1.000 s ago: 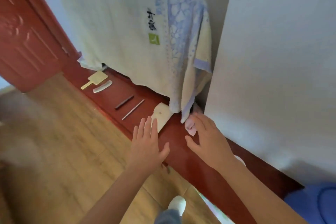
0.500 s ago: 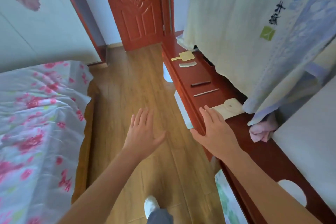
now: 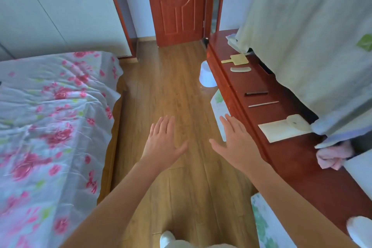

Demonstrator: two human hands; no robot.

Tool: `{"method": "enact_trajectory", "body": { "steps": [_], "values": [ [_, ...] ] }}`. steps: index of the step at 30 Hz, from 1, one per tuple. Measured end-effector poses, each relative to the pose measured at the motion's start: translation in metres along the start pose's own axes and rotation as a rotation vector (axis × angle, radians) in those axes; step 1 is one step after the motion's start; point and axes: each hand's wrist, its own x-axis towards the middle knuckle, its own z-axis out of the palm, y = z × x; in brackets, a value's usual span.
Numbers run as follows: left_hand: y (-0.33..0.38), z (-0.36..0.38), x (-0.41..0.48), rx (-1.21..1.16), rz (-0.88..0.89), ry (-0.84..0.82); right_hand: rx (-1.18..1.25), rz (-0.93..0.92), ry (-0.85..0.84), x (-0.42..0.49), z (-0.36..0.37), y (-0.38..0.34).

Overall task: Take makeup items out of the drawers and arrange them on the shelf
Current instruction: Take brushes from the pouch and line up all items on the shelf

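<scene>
Judged well advanced, perhaps near the end. Laid in a row on the shelf (image 3: pixel 298 167), from 1 to 3 o'clock: a paddle (image 3: pixel 239 59), a comb (image 3: pixel 240 69), a dark pencil (image 3: pixel 256 93), a thin stick (image 3: pixel 263 104) and a flat white pouch (image 3: pixel 281 131) — all apart, none touching another.

Nothing held in either hand: left hand (image 3: pixel 163 143) and right hand (image 3: pixel 235 143) both flat with straight fingers, over the floor (image 3: pixel 177 90) near 6 o'clock, the right hand just beside the shelf edge.

As for containers — under the shelf edge, at 3 and at 5 o'clock, pale panels (image 3: pixel 218 104) with green print, possibly open drawers; contents hidden.

Left to do, by guess: checking the drawers for more items, then closing them.

Behind the row, a large cloth (image 3: pixel 302 36) draped down to the shelf.
</scene>
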Motion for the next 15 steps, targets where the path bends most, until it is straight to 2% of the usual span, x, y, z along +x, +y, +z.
{"method": "enact_trajectory", "body": {
  "steps": [8, 15],
  "values": [
    [-0.071, -0.01, 0.028, -0.008, 0.07, -0.023, 0.008, 0.083, 0.006, 0.032, 0.031, -0.048],
    [-0.102, -0.009, 0.07, -0.021, 0.115, -0.06, 0.061, 0.143, 0.028, 0.066, 0.049, -0.072]
  ]
}}
